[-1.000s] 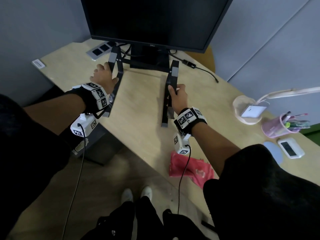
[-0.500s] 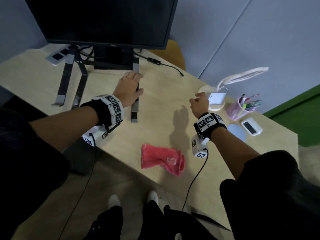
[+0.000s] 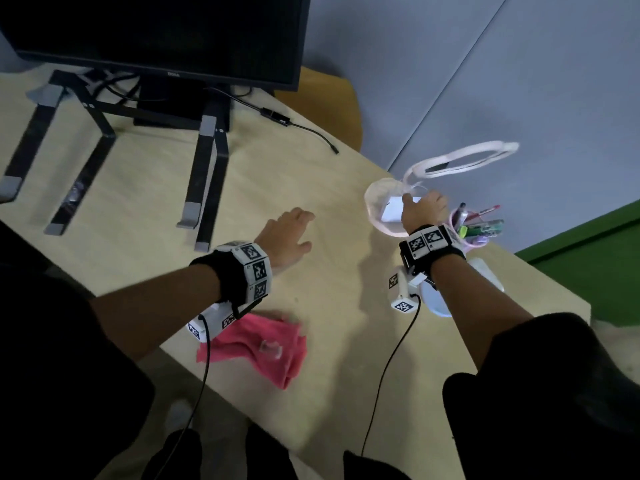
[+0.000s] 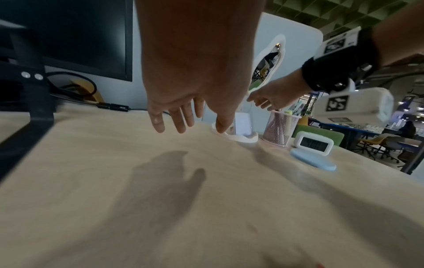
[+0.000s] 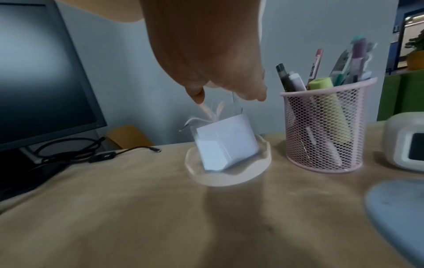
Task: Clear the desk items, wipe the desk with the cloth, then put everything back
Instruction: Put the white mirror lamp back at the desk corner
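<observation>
A pink cloth (image 3: 256, 348) lies crumpled at the desk's near edge, just under my left wrist. My left hand (image 3: 287, 237) hovers above the bare desk right of the black laptop stand (image 3: 204, 174); its fingers (image 4: 181, 119) are straight and hold nothing. My right hand (image 3: 422, 209) is over the white stand mirror's round base (image 3: 377, 220). Its fingertips (image 5: 252, 94) are spread just above the white block (image 5: 224, 143) in that base and are not closed on anything. The mirror's oval ring (image 3: 464, 161) rises behind.
A pink mesh pen cup (image 5: 323, 130) full of pens stands right of the mirror base. A small white clock (image 4: 312, 145) and a pale blue pad (image 4: 314, 161) lie nearer the desk's right end. The dark monitor (image 3: 156, 32) and its cables (image 3: 304, 128) fill the back left.
Both hands have let go of the laptop stand. The right hand has reached right to the mirror base, and the left hand has drifted right over the bare desk. The head view has swung right.
</observation>
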Motion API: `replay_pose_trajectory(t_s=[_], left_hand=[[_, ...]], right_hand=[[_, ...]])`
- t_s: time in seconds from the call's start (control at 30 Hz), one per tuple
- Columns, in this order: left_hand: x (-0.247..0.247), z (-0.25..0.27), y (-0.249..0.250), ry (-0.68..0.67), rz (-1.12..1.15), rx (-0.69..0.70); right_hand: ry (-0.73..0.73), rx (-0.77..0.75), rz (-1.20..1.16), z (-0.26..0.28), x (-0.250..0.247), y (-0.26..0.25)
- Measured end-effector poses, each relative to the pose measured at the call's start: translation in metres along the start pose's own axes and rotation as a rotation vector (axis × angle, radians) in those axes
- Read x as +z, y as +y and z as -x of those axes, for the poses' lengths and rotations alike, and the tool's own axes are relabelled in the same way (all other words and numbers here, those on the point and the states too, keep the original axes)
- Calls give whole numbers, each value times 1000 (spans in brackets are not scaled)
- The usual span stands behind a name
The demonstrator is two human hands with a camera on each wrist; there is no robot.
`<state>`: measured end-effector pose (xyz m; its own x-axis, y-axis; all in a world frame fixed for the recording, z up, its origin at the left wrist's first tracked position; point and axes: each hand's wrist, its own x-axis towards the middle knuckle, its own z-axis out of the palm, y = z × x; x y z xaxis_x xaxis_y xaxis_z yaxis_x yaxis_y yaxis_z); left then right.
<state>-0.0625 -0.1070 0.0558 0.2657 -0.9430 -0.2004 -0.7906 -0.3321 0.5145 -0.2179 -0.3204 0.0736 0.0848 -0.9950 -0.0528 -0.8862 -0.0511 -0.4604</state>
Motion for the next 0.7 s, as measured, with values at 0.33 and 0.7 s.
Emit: replay_pose_trajectory(t_s=[0.33,0.7], left_hand=[[25,-13,-27,-25,58,-105],[28,-36,-12,22,163,-29]], right_hand=[[-130,-67,-125,-62,13,7],[-186,-292,-436,-60,33,-2]])
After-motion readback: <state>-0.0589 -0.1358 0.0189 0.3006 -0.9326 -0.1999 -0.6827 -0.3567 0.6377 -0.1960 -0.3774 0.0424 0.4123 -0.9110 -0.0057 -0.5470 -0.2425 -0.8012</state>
